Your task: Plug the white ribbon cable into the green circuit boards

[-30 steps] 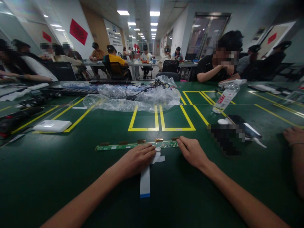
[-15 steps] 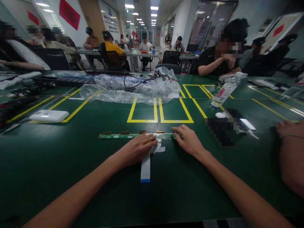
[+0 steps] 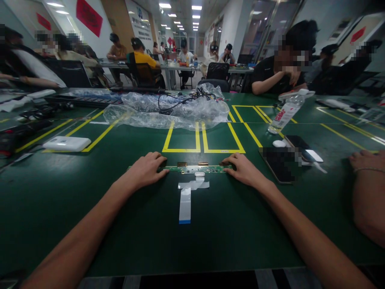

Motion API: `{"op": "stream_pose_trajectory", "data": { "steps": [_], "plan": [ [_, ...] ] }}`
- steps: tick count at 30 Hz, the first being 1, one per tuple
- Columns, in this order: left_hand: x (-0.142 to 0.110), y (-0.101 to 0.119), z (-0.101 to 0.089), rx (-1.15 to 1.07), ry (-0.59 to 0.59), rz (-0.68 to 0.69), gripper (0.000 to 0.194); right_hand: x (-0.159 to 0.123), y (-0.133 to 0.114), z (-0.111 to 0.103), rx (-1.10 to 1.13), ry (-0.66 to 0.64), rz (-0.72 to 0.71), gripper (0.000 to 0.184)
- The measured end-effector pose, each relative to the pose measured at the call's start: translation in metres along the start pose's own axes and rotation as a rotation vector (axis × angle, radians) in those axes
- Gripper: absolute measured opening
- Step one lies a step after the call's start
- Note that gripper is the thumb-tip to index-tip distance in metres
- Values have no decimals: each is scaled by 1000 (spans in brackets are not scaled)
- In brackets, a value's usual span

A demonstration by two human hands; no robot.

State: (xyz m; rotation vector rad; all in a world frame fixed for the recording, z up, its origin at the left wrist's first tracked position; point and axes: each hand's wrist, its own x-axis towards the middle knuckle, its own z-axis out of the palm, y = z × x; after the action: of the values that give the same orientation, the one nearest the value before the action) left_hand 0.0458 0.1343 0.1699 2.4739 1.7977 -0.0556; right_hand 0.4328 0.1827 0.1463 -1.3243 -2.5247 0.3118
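Observation:
A long, narrow green circuit board (image 3: 207,169) lies crosswise on the green table, with small copper-coloured tabs along its far edge. My left hand (image 3: 144,168) grips its left part, thumb on the near side and fingers on the far side, covering much of that end. At the right end my right hand (image 3: 245,170) holds the board the same way. A white flat ribbon cable (image 3: 185,204) with a blue tip runs from the board's middle towards me. Pale tape (image 3: 194,185) crosses the cable just below a white connector (image 3: 199,174).
Clear plastic wrap (image 3: 168,114) with black cables lies beyond the board. A white box-like device (image 3: 66,143) is at left. On the right are a tablet-like dark device (image 3: 278,166), a phone (image 3: 300,146) and a tilted bottle (image 3: 285,114). Another person's arm (image 3: 368,192) rests at far right.
My left hand has moved left from the connector area to the board's left part, uncovering the tape and connector. My right hand stays around the right end. The camera view has tilted down.

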Motion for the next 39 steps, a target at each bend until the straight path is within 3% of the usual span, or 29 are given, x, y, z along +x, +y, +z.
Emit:
{"op": "stream_pose_trajectory", "data": {
  "steps": [6,11,16,25,30,39],
  "plan": [
    [-8,-24,-9,-53,-106,-24,51,0,5,-1,45,-16,24,20],
    [-10,-25,-15,-76,-147,0,38,2,3,-1,78,-10,14,14],
    [-12,-21,-22,-123,-173,-28,32,3,3,1,77,7,37,35],
    [-7,-45,-6,-134,-170,-29,32,3,2,-1,54,-11,53,21],
    [-8,-41,-12,-133,-200,-38,29,4,-1,-1,39,6,47,7],
    [-11,-35,-16,-131,-165,-24,25,5,1,3,-5,38,18,5]
  ]
}}
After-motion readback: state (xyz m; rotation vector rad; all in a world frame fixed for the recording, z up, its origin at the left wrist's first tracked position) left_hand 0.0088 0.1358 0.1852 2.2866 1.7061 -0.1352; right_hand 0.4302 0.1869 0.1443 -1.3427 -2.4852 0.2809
